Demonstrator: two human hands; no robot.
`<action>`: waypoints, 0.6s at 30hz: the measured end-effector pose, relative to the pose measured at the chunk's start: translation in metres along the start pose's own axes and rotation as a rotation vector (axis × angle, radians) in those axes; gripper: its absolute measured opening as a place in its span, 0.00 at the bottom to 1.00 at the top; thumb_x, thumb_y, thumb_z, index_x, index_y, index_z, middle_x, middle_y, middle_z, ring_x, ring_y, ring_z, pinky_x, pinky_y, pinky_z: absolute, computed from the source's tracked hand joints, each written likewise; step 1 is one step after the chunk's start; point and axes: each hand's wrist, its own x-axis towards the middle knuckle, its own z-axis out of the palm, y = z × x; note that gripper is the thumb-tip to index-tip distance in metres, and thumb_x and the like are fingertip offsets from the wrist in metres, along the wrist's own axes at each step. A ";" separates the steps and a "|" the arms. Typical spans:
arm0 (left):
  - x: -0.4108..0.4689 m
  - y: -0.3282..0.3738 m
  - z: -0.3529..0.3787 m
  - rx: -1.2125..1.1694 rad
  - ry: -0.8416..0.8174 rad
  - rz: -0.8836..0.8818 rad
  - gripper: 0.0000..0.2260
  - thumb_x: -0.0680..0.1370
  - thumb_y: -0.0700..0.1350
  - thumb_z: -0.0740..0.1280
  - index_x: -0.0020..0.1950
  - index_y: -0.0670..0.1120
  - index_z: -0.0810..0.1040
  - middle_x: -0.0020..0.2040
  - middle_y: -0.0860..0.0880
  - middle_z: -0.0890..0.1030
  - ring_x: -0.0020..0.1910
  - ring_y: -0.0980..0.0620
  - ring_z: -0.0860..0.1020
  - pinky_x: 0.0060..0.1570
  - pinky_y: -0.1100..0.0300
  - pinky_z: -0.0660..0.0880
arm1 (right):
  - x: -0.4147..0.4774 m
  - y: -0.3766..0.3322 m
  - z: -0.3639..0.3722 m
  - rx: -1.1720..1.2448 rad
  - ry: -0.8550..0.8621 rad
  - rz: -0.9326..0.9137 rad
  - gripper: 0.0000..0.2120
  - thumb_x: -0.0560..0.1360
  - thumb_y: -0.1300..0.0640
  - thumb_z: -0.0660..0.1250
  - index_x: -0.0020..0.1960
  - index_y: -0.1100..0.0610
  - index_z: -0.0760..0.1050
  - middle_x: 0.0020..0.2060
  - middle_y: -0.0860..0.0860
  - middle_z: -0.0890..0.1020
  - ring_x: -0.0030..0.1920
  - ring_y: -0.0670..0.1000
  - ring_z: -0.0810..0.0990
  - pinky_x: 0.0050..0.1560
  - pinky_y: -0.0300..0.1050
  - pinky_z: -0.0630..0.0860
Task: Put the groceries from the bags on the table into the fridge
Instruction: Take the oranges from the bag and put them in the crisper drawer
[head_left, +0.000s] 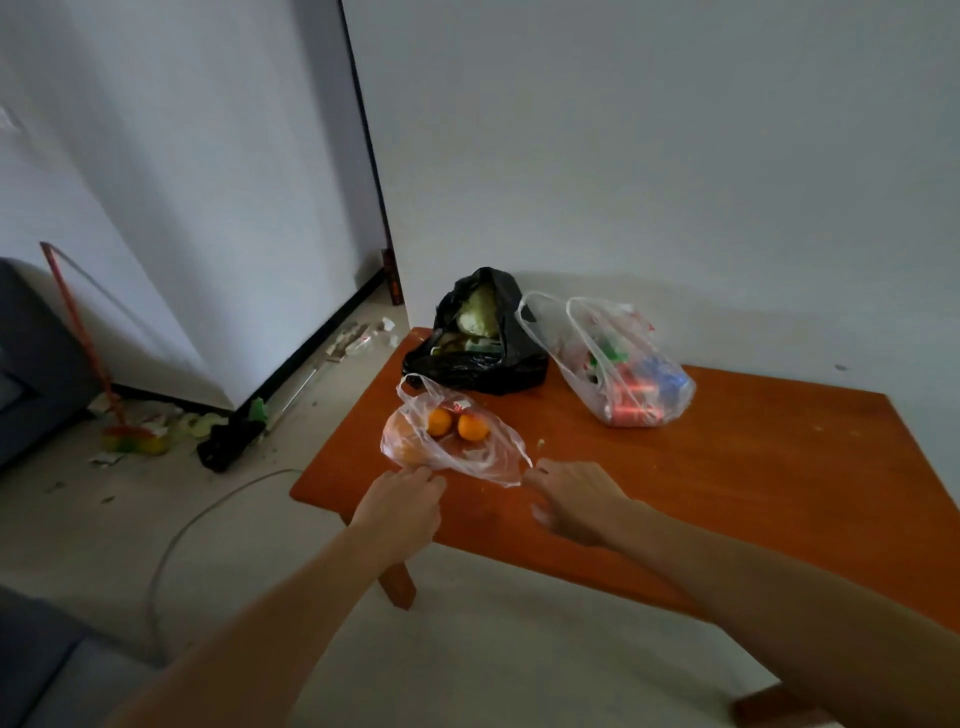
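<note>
Both bare forearms reach forward and down from the bottom of the view, converging on a thin clear fruit bag (467, 460) that lies at the near left corner of the orange-brown table (753, 467). The left hand (402, 501) is seen from the back, wrist straight, its fingers bunched and bent down against the bag's near edge. The fingertips are hidden under the knuckles, so whether they pinch the plastic or only press on it cannot be told. The right hand (574, 501) comes in at a slant, palm turned inward towards the left hand and fingers loosely curled. Its thumb and forefinger meet at the tip of the bag's handle strip (522, 452), which is drawn out to a point there — a pinch, as far as can be seen. The other fingers hang below, holding nothing. Just beyond the left hand's knuckles, inside the bag, lie two oranges (472, 427) side by side, with a larger pale orange fruit to their left. Farther out past both hands, against the wall, sits a black bag (483, 366) with green leaves showing at its mouth. To its right, well beyond the right hand, is a clear bag of cans (631, 384). Off the table to the left of the left forearm, a broom (132, 440) rests on the littered floor.
</note>
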 end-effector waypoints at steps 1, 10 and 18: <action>0.010 -0.009 0.007 -0.020 -0.005 0.002 0.09 0.80 0.47 0.58 0.57 0.49 0.75 0.56 0.51 0.77 0.53 0.53 0.76 0.52 0.59 0.71 | 0.014 0.002 0.004 0.010 -0.011 0.001 0.19 0.79 0.51 0.60 0.69 0.54 0.67 0.59 0.54 0.76 0.50 0.54 0.79 0.40 0.45 0.70; 0.137 -0.087 0.057 -0.032 -0.127 0.065 0.12 0.81 0.46 0.59 0.63 0.47 0.73 0.61 0.48 0.77 0.59 0.50 0.76 0.58 0.56 0.72 | 0.160 0.040 0.060 0.126 -0.098 0.015 0.15 0.79 0.53 0.62 0.65 0.53 0.70 0.60 0.51 0.75 0.43 0.47 0.73 0.41 0.41 0.70; 0.234 -0.125 0.104 0.004 -0.320 0.230 0.11 0.76 0.39 0.65 0.58 0.45 0.76 0.58 0.47 0.76 0.56 0.49 0.73 0.56 0.55 0.74 | 0.244 0.053 0.102 0.135 -0.327 -0.038 0.18 0.79 0.52 0.62 0.66 0.58 0.69 0.61 0.55 0.73 0.59 0.55 0.74 0.56 0.49 0.75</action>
